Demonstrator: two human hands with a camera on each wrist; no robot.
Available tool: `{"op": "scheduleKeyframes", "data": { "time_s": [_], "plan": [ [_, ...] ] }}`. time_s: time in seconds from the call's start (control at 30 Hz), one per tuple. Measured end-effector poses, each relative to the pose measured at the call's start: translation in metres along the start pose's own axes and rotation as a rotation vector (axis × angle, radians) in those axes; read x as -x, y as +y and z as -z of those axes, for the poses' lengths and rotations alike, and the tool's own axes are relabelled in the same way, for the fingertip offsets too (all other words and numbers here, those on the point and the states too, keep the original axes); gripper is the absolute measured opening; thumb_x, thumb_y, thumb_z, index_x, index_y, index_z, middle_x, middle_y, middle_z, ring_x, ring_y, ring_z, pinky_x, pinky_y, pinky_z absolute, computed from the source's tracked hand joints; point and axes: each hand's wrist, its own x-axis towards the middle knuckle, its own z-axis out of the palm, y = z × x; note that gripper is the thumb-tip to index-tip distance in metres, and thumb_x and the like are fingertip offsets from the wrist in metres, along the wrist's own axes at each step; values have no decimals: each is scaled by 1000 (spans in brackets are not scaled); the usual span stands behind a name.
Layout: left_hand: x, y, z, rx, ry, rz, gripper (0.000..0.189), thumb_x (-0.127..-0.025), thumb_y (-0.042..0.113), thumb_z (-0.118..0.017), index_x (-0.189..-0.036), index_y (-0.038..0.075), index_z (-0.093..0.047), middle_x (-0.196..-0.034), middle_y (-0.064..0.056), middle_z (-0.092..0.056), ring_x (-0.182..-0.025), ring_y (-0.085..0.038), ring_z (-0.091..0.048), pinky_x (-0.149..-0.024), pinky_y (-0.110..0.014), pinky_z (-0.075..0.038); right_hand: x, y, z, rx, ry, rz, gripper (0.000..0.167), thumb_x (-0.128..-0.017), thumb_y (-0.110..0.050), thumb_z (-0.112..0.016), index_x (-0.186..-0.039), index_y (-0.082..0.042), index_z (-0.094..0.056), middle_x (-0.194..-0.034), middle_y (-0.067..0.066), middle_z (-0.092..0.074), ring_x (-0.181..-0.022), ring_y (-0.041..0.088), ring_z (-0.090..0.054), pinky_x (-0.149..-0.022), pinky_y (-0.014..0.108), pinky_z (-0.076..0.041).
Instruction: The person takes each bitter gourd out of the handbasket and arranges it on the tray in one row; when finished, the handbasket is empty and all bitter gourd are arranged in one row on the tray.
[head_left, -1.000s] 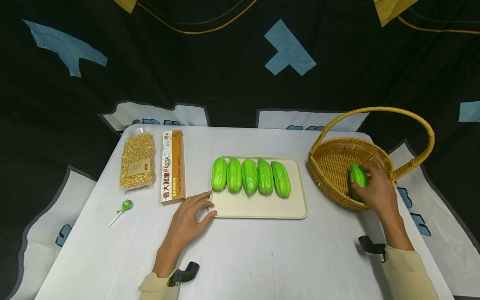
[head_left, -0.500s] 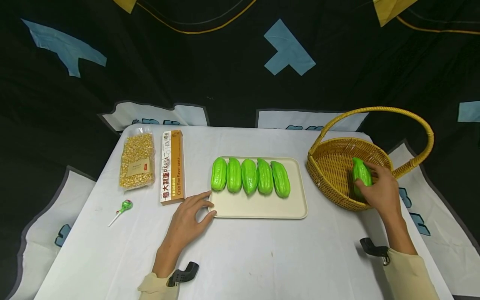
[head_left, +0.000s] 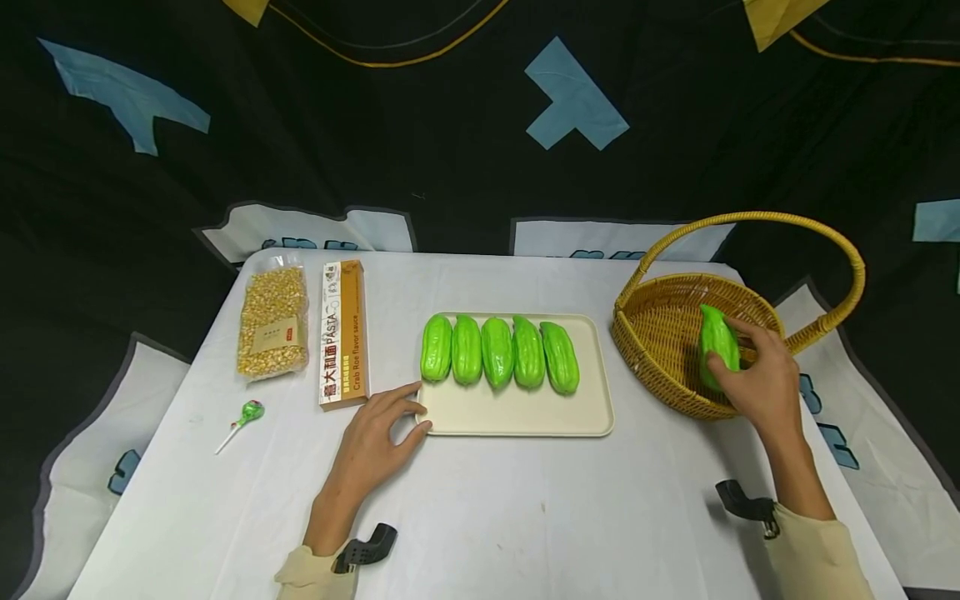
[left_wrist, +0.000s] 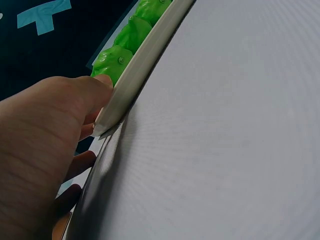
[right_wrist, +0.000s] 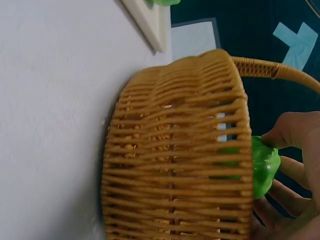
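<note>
Inside the wicker basket, my right hand grips a green ribbed bitter melon between thumb and fingers. In the right wrist view that melon shows above the basket's rim, its lower part behind the weave. Several matching bitter melons lie side by side along the back of the cream rectangular tray. My left hand holds the tray's left end, thumb at the near corner and fingers along the edge. The left wrist view has the thumb on the tray's rim.
Left of the tray lies a pasta box, with a bag of corn kernels beyond it. A green-wrapped lollipop is nearer the front. The basket's tall handle arches over its opening. A black curtain hangs behind the table.
My right hand has shifted slightly, and the bitter melon in it has come up in the basket, with more of it showing. My left hand stays at the tray.
</note>
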Motion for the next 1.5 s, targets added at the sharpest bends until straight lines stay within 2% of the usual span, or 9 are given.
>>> {"op": "scheduleKeyframes", "data": {
  "time_s": [0.17,0.23,0.3,0.6,1.1,1.2,1.33,1.5],
  "plan": [
    [0,0,0,-1,0,-1,23,-89,22,-91,-106,15,-79,-146,-5,-68,-130,-33,-65,-111,-53,-52,5,-6,-1,-51,35,40,60,-96,-16,-76,-152,-3,-57,-139,28,-57,-122,48,-58,-80,15,-40],
    [0,0,0,0,0,-1,22,-89,22,-91,-106,15,-79,-146,-5,-68,-129,-33,-65,-111,-53,-52,6,-8,-2,-77,45,51,60,-96,-14,-77,-151,-3,-58,-138,28,-58,-122,47,-59,-78,6,-38],
    [0,-1,0,-1,2,-4,22,-89,21,-90,-106,15,-79,-146,-5,-69,-129,-33,-65,-110,-53,-52,8,-11,-3,-100,57,58,60,-95,-13,-78,-150,-3,-59,-137,27,-59,-122,46,-60,-78,2,-37],
    [0,-1,0,-2,3,-23,24,-88,22,-90,-107,16,-78,-145,-6,-68,-129,-32,-65,-109,-52,-52,16,-26,-7,-169,75,96,61,-93,-9,-81,-150,-6,-61,-137,22,-60,-121,34,-62,-80,-4,-41],
    [1,-1,2,-29,-1,-36,24,-89,27,-89,-107,16,-78,-146,-6,-68,-129,-32,-64,-111,-49,-51,27,-50,-18,-241,84,148,60,-91,-8,-83,-147,-9,-64,-133,18,-63,-117,22,-60,-83,-1,-46],
    [0,-1,1,-37,0,-38,24,-89,27,-90,-106,16,-78,-145,-6,-69,-129,-31,-64,-110,-50,-51,29,-53,-23,-237,93,170,58,-90,-8,-83,-145,-7,-65,-130,19,-65,-115,24,-62,-82,-1,-46],
    [0,-1,2,-46,1,-38,24,-89,27,-90,-106,16,-78,-145,-6,-69,-128,-31,-65,-110,-49,-51,31,-56,-29,-254,99,203,57,-89,-6,-82,-143,-3,-66,-131,21,-65,-117,35,-64,-82,0,-46],
    [0,-2,1,-41,5,-42,23,-89,27,-90,-106,16,-78,-145,-6,-69,-128,-32,-65,-110,-50,-51,32,-60,-37,-277,89,222,57,-88,-2,-82,-142,-1,-66,-131,22,-66,-116,34,-65,-83,1,-50]
  ]
}}
